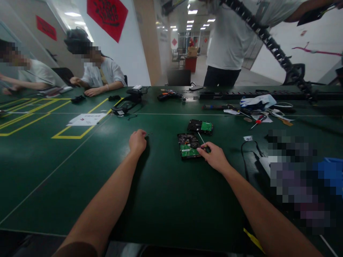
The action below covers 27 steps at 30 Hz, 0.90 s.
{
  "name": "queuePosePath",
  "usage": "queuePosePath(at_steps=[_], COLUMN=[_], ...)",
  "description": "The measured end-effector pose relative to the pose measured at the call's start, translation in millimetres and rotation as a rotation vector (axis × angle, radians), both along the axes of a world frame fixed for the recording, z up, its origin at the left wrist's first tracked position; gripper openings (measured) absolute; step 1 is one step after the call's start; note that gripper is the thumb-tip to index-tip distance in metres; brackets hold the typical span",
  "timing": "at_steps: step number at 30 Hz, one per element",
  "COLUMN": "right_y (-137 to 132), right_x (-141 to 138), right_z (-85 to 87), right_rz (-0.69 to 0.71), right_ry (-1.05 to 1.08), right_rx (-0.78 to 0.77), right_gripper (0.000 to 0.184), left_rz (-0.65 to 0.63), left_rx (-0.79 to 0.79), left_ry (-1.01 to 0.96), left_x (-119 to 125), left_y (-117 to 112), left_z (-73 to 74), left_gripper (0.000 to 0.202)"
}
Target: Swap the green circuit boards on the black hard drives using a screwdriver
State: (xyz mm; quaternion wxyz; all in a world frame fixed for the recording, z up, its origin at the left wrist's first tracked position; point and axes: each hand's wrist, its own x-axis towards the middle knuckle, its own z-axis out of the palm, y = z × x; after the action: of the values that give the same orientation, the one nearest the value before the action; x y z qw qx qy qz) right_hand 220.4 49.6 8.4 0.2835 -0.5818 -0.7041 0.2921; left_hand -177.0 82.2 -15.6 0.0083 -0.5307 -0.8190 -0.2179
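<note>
My right hand (pixel 215 156) is closed around a thin screwdriver (pixel 201 138) whose shaft points up and left over a hard drive (pixel 188 145) that lies with its green circuit board facing up. A second hard drive (pixel 200 126) with a green board lies just behind it. My left hand (pixel 137 141) rests on the green table (pixel 80 171) to the left, its fingers curled into a loose fist; I cannot make out anything in it.
Two seated people work at the far left near yellow floor-style markings (pixel 70 136) and a white sheet (pixel 86 119). A standing person in a white shirt (pixel 227 39) is across the table. Cables, a red-handled tool (pixel 257 122), papers and a black cable chain (pixel 270 43) lie at the back right.
</note>
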Motion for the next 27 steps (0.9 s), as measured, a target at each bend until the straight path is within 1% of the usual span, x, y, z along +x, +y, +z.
queuePosePath(at_steps=[6, 10, 15, 17, 21, 27], right_y=[-0.2, -0.1, -0.1, -0.2, 0.2, 0.4], right_x=[0.3, 1.0, 1.4, 1.3, 1.1, 0.9], right_z=[0.3, 0.8, 0.5, -0.1, -1.0, -2.8], right_rz=[-0.004, 0.000, 0.010, 0.011, 0.008, 0.002], right_ry=[-0.013, -0.019, -0.019, -0.015, -0.008, 0.011], right_rx=[0.008, -0.005, -0.009, -0.013, -0.008, 0.016], right_gripper=[0.037, 0.038, 0.038, 0.038, 0.038, 0.036], left_rz=[-0.060, -0.083, -0.034, -0.026, -0.063, -0.088], left_rx=[0.046, 0.102, 0.168, 0.168, 0.132, 0.096], left_ry=[-0.038, -0.075, -0.079, -0.063, -0.016, 0.019], left_x=[-3.2, -6.5, -12.6, -12.6, -5.5, 7.8], left_y=[3.6, 5.3, 4.1, 3.5, 4.3, 7.8], left_z=[-6.4, -7.7, -8.6, -9.6, -12.7, -16.8], left_gripper=[0.028, 0.028, 0.035, 0.034, 0.029, 0.036])
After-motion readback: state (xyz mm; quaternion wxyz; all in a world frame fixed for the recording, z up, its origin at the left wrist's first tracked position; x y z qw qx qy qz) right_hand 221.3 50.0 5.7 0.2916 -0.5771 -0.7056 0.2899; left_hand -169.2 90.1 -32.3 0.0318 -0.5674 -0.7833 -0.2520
